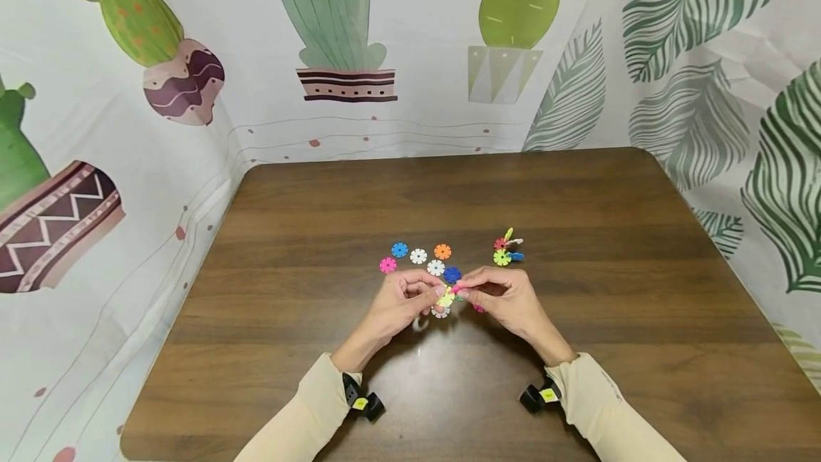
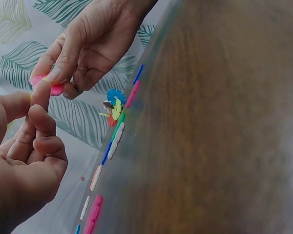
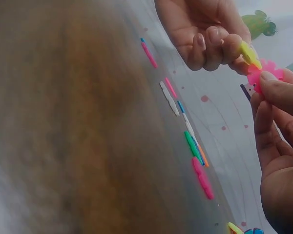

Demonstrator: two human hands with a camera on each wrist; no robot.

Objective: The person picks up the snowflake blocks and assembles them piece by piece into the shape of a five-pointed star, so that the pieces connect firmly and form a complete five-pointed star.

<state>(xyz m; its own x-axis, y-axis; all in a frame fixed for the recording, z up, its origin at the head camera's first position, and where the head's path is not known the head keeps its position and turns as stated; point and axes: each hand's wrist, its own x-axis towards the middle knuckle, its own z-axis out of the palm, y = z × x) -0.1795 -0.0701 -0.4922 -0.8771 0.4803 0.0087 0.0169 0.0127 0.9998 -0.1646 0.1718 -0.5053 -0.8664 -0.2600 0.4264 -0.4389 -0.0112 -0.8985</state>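
Observation:
My left hand (image 1: 399, 303) pinches a yellow notched plastic disc (image 3: 249, 54) between thumb and fingers. Facing it, my right hand (image 1: 508, 299) pinches a pink notched disc (image 3: 255, 77) by its edge. The two discs meet at an angle between the hands, their edges touching or overlapping; fingertips hide whether the slots are interlocked. On the table just beyond the hands lie a dark blue disc (image 1: 452, 274) and a white disc (image 1: 435, 267). Another white disc (image 1: 440, 312) shows below the held pieces, partly covered by them.
Farther left lie a pink disc (image 1: 388, 264), a light blue disc (image 1: 400, 249), a white one and an orange disc (image 1: 442, 252). A joined cluster of discs (image 1: 502, 257) stands beyond the right hand. Patterned cloth (image 1: 436, 127) hangs behind the wooden table (image 1: 321, 205).

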